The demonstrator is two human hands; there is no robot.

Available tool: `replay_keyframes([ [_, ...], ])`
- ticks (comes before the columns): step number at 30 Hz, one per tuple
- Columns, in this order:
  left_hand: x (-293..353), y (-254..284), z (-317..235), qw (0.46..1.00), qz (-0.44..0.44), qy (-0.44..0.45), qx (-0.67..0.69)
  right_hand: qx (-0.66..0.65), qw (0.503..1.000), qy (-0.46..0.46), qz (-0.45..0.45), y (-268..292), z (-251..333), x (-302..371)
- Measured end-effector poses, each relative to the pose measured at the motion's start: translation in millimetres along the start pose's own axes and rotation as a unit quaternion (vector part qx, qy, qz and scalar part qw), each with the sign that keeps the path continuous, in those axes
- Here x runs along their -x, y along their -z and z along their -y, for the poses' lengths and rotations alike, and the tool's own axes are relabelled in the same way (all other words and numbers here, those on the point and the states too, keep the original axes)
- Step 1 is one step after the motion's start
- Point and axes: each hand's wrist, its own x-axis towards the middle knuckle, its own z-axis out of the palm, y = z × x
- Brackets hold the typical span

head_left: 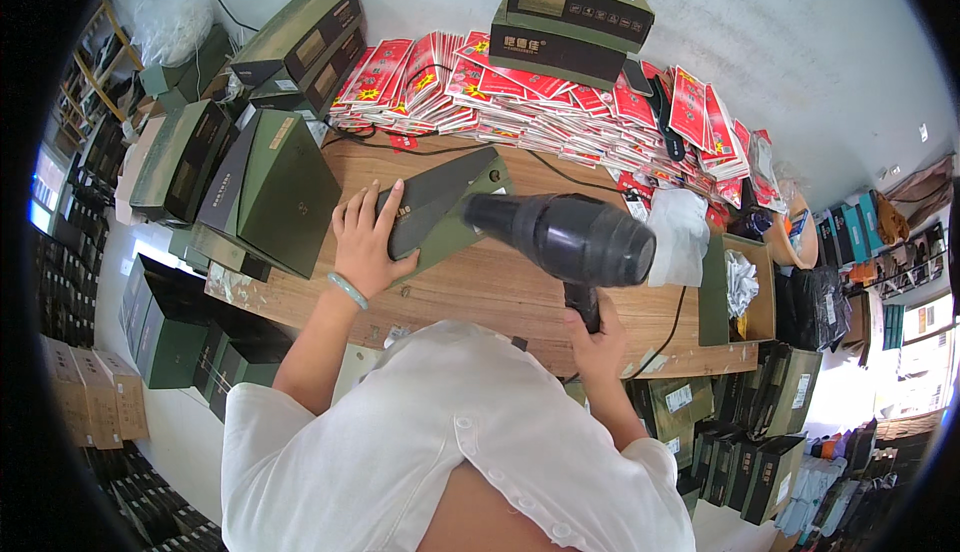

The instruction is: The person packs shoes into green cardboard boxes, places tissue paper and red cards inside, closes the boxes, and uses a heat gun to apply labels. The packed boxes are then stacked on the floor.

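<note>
My left hand (370,227), a pale green bangle on its wrist, grips a green and black cardboard box (445,192) on the table. The fingers lie over its dark face and the thumb is along its near edge. In my right hand (597,337) is a black hair dryer (565,237), held by the handle. Its nozzle points left at the box's right end and hides part of it. Whether the nozzle touches the box I cannot tell.
Green boxes (285,192) crowd the wooden table (480,302) at the left. Red printed packets (560,107) lie along the wall, two stacked boxes (560,47) on them. At the right are a white plastic bag (680,237) and an open box (750,292). A black cord (665,337) hangs near my right hand.
</note>
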Motion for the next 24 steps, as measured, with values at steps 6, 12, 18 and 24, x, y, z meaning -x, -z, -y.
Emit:
replay_keyframes([
  [6, 0.4, 5.4, 0.9, 1.0, 0.009, 0.009, -0.007, -0.102, 0.992, -0.077, 0.016, -0.9, -12.4, 5.2],
  [12, -1.2, 8.7, 0.7, 1.0, 0.017, 0.0, -0.015, -0.13, 0.989, -0.073, -0.013, 0.6, -21.5, 12.5],
  [18, -1.9, 6.7, 2.7, 1.0, 0.017, 0.004, -0.002, -0.103, 0.991, -0.08, -0.014, 8.4, -22.1, 13.9],
  [24, -5.5, 3.0, 10.9, 1.0, 0.014, -0.001, 0.007, -0.008, 0.999, -0.045, 0.0, 13.2, -14.9, 20.1],
])
